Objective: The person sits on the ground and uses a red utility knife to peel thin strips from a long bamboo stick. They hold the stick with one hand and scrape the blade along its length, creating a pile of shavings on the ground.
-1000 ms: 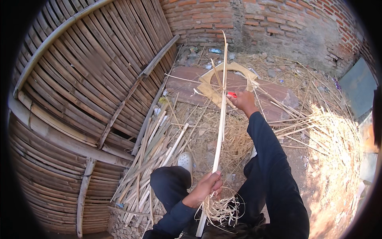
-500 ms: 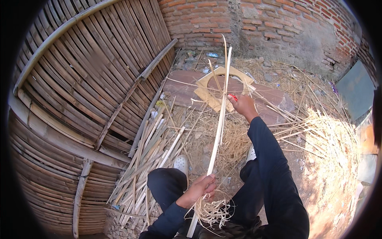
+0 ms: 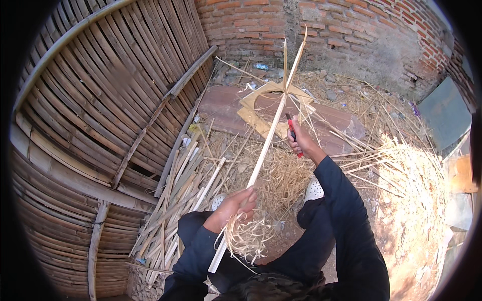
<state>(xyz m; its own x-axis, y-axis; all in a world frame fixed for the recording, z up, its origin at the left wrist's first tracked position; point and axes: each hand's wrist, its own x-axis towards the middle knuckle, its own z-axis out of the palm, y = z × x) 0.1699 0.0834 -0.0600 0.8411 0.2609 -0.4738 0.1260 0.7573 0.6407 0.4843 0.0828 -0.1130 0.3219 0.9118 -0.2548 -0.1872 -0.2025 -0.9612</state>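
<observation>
Bamboo strip (image 3: 266, 145) gripped in left hand (image 3: 232, 208), right hand (image 3: 299, 138) clenched around red-handled knife (image 3: 292, 131) at its edge.

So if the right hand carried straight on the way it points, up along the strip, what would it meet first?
Probably the forked split of the bamboo strip just beyond the right hand; past that lies the flat frame on the ground, though depth is unclear.

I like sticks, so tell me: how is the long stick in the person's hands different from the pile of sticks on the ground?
The long bamboo strip is held slanting up off the ground by the left hand and right hand; the pile of bamboo slats lies flat, untouched. The strip is single and splits into a fork at its far end; the slats are many, overlapping and unsplit. Both are pale, thin bamboo.
</observation>
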